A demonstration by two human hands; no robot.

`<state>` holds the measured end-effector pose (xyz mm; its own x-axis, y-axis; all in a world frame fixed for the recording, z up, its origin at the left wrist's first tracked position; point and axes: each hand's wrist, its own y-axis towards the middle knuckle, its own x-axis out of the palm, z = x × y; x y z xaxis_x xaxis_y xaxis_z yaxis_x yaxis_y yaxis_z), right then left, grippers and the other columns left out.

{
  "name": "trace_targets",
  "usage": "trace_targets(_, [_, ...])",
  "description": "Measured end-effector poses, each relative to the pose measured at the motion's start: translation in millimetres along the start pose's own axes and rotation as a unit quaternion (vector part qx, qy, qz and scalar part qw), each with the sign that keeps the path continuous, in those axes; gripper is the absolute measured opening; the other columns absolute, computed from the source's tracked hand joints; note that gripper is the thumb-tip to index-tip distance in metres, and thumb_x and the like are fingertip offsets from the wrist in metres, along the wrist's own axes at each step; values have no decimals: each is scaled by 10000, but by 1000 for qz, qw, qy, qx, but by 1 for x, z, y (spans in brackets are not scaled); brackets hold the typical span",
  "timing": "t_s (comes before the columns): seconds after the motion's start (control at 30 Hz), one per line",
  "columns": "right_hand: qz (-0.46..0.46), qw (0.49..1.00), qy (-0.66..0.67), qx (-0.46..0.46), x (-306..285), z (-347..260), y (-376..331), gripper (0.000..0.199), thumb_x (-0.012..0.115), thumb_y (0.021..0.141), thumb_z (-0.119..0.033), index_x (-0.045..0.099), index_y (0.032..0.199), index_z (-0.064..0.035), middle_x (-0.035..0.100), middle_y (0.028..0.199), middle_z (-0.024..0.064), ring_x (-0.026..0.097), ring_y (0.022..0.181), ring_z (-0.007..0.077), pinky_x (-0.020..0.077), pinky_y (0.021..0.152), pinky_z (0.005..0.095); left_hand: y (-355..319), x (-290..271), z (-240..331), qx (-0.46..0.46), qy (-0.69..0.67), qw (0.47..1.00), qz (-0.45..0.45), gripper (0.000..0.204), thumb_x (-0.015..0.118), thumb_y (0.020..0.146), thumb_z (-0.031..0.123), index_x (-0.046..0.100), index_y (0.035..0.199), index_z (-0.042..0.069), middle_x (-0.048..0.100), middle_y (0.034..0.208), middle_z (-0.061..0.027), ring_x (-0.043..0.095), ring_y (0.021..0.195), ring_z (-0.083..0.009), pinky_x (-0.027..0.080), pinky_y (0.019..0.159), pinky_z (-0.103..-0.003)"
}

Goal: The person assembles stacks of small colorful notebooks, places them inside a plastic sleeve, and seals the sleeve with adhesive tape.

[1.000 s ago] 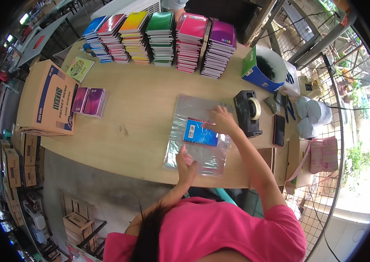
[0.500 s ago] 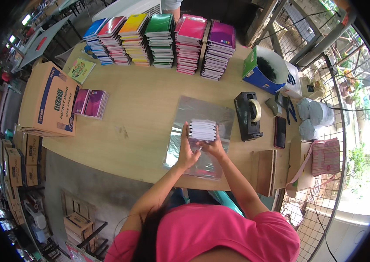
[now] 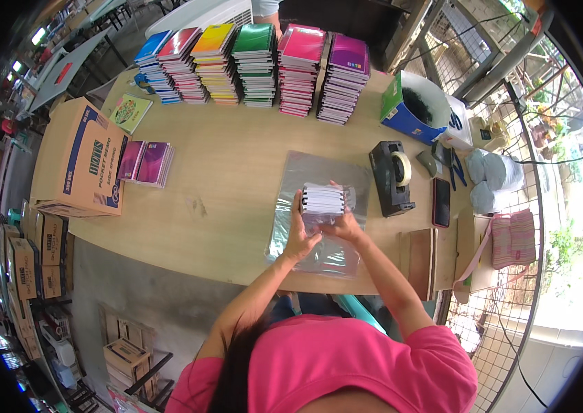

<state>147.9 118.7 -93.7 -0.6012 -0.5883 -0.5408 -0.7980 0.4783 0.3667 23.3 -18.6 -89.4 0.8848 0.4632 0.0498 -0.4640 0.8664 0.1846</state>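
Observation:
A small stack of spiral notebooks, white page edges facing up, stands between my two hands. My left hand is closed along its left side, with the thumb toward the near end. From the right and near side my right hand grips it, fingers partly hidden behind the stack. Clear film shows at the stack's right side and near end; how far it wraps round cannot be made out. Underneath lies a pile of clear plastic bags on the table.
Tall notebook stacks in several colours, such as a green stack, line the table's far edge. Purple notebooks lie by a cardboard box at left. Rightward are a tape dispenser, a phone, pliers and an open carton.
The notebook stack has shifted slightly right and farther from me in my hands. My right hand has moved up along its right side, and clear film now shows there.

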Motion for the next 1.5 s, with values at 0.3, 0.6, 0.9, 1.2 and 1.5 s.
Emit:
trace_targets(0.3, [-223,936,-254,-99,-128,-129,68,503,769,707,-128,606,1182,-101,647,1182,25,672,882,271,526,722,415,25,-56,53,295,338,891,-72,700,800,707,245,492,1298,32,520,1288,-148,448,1211,-303,383,993,-467])
trace_targets(0.6, [-280,941,-143,-123,-128,-105,105,52,648,786,-74,607,816,-61,624,805,70,634,703,316,497,616,410,78,-95,83,345,456,764,-299,902,826,660,384,422,1464,316,436,1487,30,388,1347,-242,304,1076,-580])
trace_targets(0.9, [-199,938,-186,-213,-92,-92,104,336,766,729,-113,633,1037,-97,528,1227,111,566,1065,357,464,905,473,101,-84,100,258,499,691,-455,945,826,654,468,341,1464,514,139,1646,18,77,1519,-319,160,1144,-684])
trace_targets(1.2, [-82,940,274,185,-62,-50,56,1168,807,744,-109,12,1597,-172,554,1262,236,521,1233,287,398,1053,421,73,-38,76,206,139,964,-97,696,798,776,414,496,1350,163,352,1477,-162,327,1392,-366,280,1116,-573])
trace_targets(1.5, [-119,944,255,171,-65,-42,59,1140,802,744,-86,50,1597,-166,608,1061,122,572,1075,222,433,991,356,112,-47,153,184,-8,979,-88,533,826,779,287,598,1239,143,544,1263,-170,572,1115,-244,438,999,-437])
